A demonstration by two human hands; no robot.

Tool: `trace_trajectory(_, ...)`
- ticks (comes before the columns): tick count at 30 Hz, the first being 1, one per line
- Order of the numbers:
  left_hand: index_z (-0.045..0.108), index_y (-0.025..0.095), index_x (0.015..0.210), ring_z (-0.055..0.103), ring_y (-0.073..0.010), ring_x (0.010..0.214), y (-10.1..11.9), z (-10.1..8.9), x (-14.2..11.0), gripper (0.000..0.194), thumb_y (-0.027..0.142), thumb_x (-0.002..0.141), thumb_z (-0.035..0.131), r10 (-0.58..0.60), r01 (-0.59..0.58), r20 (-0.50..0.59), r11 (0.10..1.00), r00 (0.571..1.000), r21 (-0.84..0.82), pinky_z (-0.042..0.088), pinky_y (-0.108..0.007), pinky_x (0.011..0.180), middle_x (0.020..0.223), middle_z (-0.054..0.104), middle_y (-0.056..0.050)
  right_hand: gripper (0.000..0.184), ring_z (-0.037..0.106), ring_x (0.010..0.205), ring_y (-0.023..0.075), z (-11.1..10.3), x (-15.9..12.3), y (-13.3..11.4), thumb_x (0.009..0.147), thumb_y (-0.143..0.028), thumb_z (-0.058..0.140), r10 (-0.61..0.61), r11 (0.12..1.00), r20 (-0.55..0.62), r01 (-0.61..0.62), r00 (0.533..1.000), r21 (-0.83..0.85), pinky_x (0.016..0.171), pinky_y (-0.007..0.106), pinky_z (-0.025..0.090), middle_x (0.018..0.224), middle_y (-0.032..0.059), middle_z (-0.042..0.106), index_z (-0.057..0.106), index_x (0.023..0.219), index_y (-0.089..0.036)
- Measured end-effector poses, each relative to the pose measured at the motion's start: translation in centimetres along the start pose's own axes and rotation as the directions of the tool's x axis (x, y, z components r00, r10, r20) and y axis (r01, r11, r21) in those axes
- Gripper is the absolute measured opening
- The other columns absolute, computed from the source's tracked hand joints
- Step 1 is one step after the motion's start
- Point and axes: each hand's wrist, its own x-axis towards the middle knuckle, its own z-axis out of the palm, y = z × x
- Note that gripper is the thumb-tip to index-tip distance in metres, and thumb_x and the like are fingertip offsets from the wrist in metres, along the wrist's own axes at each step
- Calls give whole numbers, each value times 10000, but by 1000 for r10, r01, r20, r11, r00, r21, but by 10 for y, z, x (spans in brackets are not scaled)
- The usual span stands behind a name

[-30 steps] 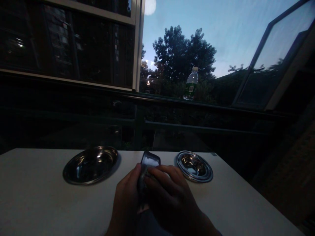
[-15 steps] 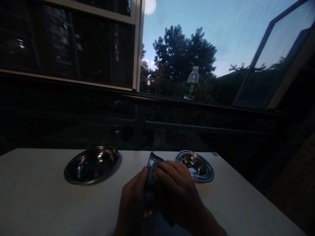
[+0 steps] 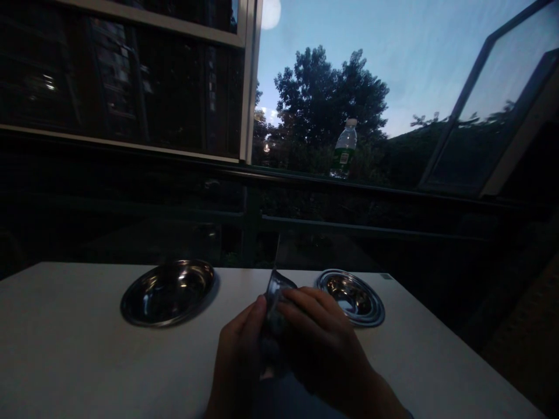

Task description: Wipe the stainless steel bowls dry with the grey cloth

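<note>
My left hand (image 3: 240, 343) is closed on the left side of a shiny metal dish (image 3: 276, 284), its thumb along the rim. The dish is tilted steeply towards me above the near part of the table, and most of it is dark or covered by my hands. My right hand (image 3: 327, 331) is curled over the dish, its fingers together and pressed against the inner face. A small pale patch shows by the right fingertips; I cannot make out whether it is a cloth or a reflection.
On the white table (image 3: 109, 366), a wide steel bowl (image 3: 151, 299) sits at the left. Stacked steel dishes (image 3: 375, 311) lie at the right, just beyond my right hand. A plastic bottle with a green label (image 3: 343, 156) stands on the sill by the open window. The light is dim.
The whole view has shifted slightly, so everything appears a little further right. Both hands stay at the dish in nearly the same pose, with no clear change of grip.
</note>
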Motion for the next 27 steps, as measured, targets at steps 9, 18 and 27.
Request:
trace_trajectory(9,622,193,558,617,-222,639,-6,-1,2,339,502,676,551,48,-48,117,999,992,-2,509,-269,567,597,647,-52,247,538,955,242,-5,4,1,863,-157,432,82,995,-80,-86,993,-58,788,432,464,1068,117,615,565,1071,-148)
trace_trajectory(18,609,165,566,576,-183,568,-11,2,3,395,537,681,541,53,-48,125,998,991,-48,483,-236,495,569,611,-43,248,538,976,244,-3,3,-1,866,-178,439,89,993,-76,-94,993,-67,810,442,463,1086,119,611,566,1076,-149)
trace_trajectory(27,644,165,659,603,-193,642,-14,6,-3,354,500,708,539,-29,37,83,995,996,-97,495,-234,488,633,623,-45,266,519,1037,247,-8,3,3,865,-166,427,102,993,-77,-106,992,-46,857,463,450,1129,108,603,556,1097,-167)
